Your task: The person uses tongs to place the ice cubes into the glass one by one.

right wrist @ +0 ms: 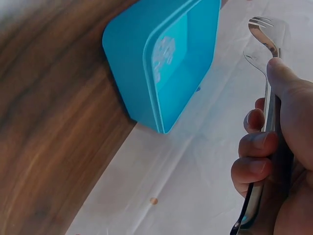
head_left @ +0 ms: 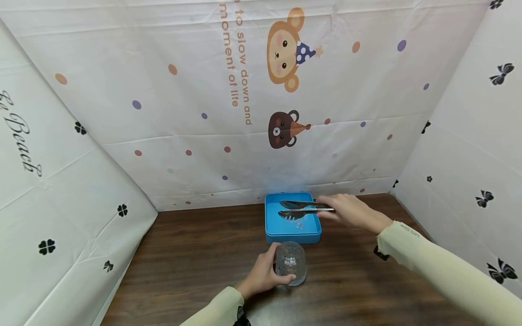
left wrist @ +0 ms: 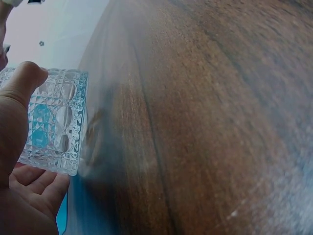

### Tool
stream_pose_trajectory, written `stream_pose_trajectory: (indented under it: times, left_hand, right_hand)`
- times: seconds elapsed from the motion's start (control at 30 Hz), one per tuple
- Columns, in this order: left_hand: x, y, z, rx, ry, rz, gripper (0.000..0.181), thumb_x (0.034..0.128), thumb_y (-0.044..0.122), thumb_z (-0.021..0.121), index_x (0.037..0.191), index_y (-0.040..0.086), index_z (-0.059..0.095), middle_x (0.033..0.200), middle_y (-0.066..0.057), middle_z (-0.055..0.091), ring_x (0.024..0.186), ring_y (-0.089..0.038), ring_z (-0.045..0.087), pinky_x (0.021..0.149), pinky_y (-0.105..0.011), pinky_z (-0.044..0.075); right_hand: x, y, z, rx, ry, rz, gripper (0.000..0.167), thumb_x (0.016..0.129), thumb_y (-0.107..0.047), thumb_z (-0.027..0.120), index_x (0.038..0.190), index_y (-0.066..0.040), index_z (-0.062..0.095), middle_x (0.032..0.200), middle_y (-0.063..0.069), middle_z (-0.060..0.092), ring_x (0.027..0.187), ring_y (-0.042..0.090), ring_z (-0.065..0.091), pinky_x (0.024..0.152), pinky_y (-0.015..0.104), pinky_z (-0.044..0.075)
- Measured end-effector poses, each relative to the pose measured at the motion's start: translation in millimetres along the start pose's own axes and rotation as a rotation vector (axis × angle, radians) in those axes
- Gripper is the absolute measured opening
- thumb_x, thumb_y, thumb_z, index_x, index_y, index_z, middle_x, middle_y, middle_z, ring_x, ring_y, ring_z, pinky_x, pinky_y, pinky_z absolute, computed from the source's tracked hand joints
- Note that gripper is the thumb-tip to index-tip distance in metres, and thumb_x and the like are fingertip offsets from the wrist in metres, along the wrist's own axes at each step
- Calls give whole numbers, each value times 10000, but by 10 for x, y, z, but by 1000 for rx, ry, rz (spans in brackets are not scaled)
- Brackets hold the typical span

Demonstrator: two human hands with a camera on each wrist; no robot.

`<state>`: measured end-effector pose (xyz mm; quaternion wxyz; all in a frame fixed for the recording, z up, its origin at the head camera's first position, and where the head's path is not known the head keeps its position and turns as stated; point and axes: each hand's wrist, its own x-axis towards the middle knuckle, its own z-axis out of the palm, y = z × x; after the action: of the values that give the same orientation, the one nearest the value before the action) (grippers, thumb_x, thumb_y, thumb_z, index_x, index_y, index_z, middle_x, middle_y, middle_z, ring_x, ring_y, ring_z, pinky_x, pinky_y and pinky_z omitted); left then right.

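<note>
My left hand [head_left: 263, 271] holds a clear cut-patterned drinking glass [head_left: 292, 260] near the front of the box, thumb on one side and fingers on the other. In the left wrist view the faceted wall of the glass [left wrist: 61, 115] shows, close to the table. My right hand [head_left: 348, 209] grips metal serving tongs [head_left: 306, 209] over a blue box [head_left: 291, 238]. One tip of the tongs is a fork [right wrist: 262, 33], the other a spoon. The tips stand apart, with nothing visible between them. Inside the box lie several small clear pieces [right wrist: 165, 51].
The brown wood-grain table [head_left: 195, 258] carries the box against its back edge. White printed sheets stand as a back wall [head_left: 244, 167] close behind the box, and as side walls [head_left: 81, 203] on the left and right.
</note>
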<state>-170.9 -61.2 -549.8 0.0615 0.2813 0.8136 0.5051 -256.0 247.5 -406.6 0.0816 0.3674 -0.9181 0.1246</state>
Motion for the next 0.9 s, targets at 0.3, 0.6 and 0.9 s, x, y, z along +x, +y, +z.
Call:
stream_pose_trajectory:
  times: [0.3,0.6,0.9]
  left_hand:
    - [1,2,-1,5,-1,2,724,857,402,838,1399,128,444,1243,-72,663,1036,-78,675,851,-259,562]
    - [12,5,-7,5,-5,-4,727,853,400,841,1402,140,442,1256,-68,659,1054,-88,673,861,-258,559]
    - [9,-5,-8,12,-3,11,723,859,408,834,1399,131,440,1239,-78,662,1028,-71,673,849,-254,563]
  right_hand:
    - [268,205,59,-45,-31,8,484,1013,-410,649,1327,-42,636,913,8,711,700,94,659,749,469,591]
    - [433,346,104,-35,-106,85,565,1024,-415,626,1424,-18,578,1054,93,737,816,176,715,839,510,584]
    - [507,415,145,-41,-152,135,560,1022,-402,637,1416,-9,577,1078,113,727,884,230,714,870,523,573]
